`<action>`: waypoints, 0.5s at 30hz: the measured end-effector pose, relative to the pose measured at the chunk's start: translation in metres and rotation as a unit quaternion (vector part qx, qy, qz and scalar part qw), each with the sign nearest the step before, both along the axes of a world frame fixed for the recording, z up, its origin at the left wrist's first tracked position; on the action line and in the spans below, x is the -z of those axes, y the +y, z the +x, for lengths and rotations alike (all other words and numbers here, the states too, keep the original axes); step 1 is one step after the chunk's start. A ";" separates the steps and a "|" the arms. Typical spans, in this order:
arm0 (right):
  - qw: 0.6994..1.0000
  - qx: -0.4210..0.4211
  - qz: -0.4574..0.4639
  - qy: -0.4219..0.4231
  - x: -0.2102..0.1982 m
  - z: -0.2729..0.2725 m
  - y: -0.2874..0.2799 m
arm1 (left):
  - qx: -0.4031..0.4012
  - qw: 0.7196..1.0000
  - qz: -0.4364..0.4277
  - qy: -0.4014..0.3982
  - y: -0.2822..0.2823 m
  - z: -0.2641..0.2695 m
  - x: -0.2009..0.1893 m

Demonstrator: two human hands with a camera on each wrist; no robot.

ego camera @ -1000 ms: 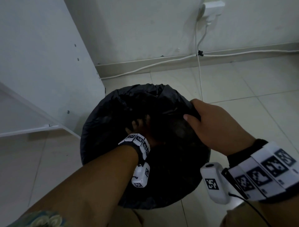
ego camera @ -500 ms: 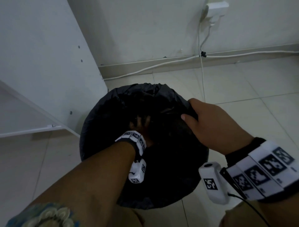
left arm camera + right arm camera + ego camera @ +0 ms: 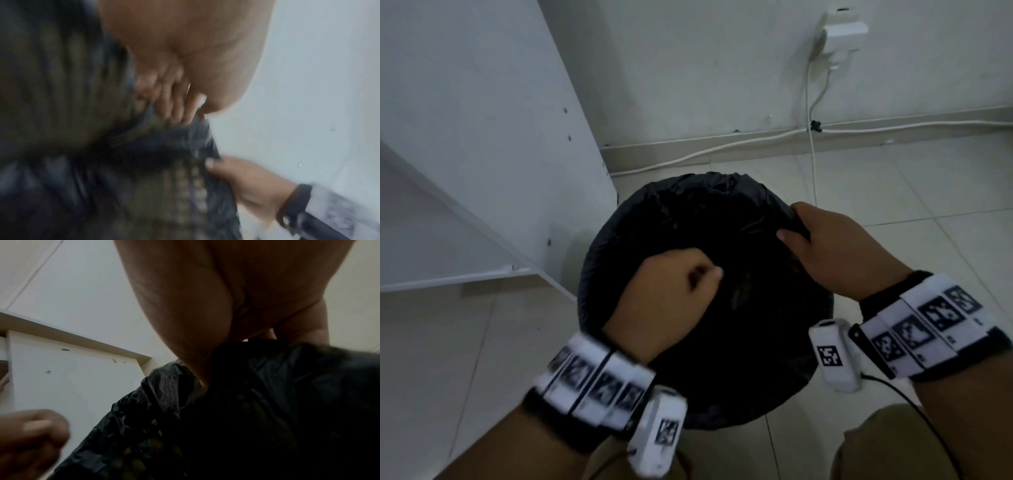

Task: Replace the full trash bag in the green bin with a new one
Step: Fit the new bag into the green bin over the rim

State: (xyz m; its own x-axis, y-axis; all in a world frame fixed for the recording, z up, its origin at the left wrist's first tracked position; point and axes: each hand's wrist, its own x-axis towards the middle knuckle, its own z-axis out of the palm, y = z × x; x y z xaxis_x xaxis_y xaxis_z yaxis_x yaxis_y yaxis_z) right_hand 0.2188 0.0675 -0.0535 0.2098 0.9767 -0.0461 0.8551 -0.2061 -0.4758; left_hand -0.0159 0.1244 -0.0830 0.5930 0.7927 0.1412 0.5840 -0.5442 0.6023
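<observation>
Your right hand (image 3: 828, 253) pinches the black trash bag (image 3: 654, 219) at two o'clock, left hand (image 3: 664, 301) fisted — whether on plastic I can't tell — so gather the film evenly inward.

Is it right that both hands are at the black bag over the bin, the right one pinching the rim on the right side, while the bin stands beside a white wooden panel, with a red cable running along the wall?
Not quite: the cable along the wall is white, not red, as the head view shows. The rest holds: the right hand pinches the rim of the black bag, the left hand is at it too, beside the white panel.
</observation>
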 end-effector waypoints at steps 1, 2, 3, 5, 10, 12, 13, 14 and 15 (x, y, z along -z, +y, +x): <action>1.000 0.004 0.003 0.001 0.001 0.002 0.001 | -0.033 0.995 0.082 -0.046 -0.008 -0.014 -0.017; 1.000 0.009 0.004 0.001 0.002 0.004 0.001 | -0.078 0.983 0.148 -0.079 -0.012 -0.031 -0.023; 1.000 0.015 0.007 0.002 0.003 0.006 0.002 | -0.129 0.971 0.178 -0.091 -0.015 -0.047 -0.026; 1.000 0.027 0.013 0.007 0.005 0.008 0.002 | -0.184 0.972 0.111 -0.096 -0.015 -0.075 -0.017; 0.998 0.065 -0.008 0.006 0.009 0.007 0.006 | -0.167 0.980 -0.065 -0.091 -0.025 -0.088 0.014; 0.996 0.082 -0.001 -0.019 0.002 0.000 0.002 | -0.176 0.981 -0.033 -0.075 -0.022 -0.090 0.015; 0.994 0.091 0.047 -0.049 -0.003 -0.007 -0.002 | -0.175 0.982 -0.031 -0.069 -0.020 -0.090 0.015; 0.985 0.096 0.123 -0.070 -0.009 -0.018 -0.008 | -0.174 0.983 -0.029 -0.059 -0.017 -0.091 0.016; 0.973 0.095 0.196 -0.073 -0.014 -0.033 -0.014 | -0.175 0.983 -0.023 -0.046 -0.014 -0.091 0.016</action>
